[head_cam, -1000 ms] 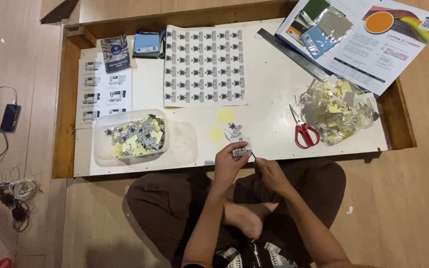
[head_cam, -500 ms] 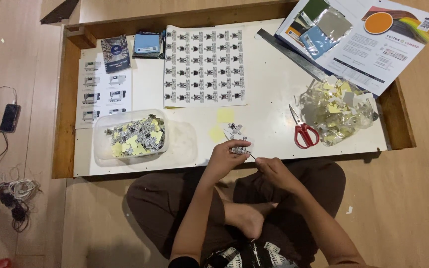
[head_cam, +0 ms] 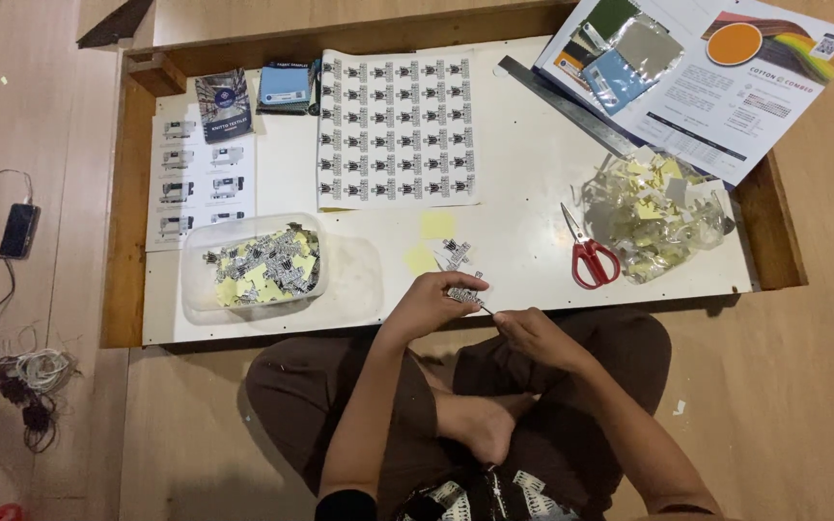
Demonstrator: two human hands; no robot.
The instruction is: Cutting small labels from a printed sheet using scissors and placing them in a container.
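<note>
- Left hand [head_cam: 433, 304]: grip pinching a small printed sticker [head_cam: 465, 294] by its left edge, at the near edge of the desk [head_cam: 533, 174].
- Right hand [head_cam: 530, 335]: fingers pressed together just right of and below the sticker; a thin pale strip [head_cam: 487, 310] runs from the sticker's lower right corner into this grip. Cannot tell whether the strip is part of the sticker or its backing.
- Sticker sits between the two grips, touching the left fingertips, just above the right ones.
- Just beyond the left grip: a few loose cut stickers [head_cam: 454, 253] and two yellow squares [head_cam: 431, 241] lying flat on the desk.
- Left of the grip, near: clear tub [head_cam: 340, 280] with a heap of cut stickers and yellow bits.
- Farther beyond the grip: uncut sticker sheet [head_cam: 398, 130].
- Right of the grips, apart: red scissors [head_cam: 586, 253], blades shut; past them a clear bag [head_cam: 653, 212] of yellow and white scraps.
- Far right corner: metal ruler [head_cam: 567, 106] under printed leaflets [head_cam: 716, 87].
</note>
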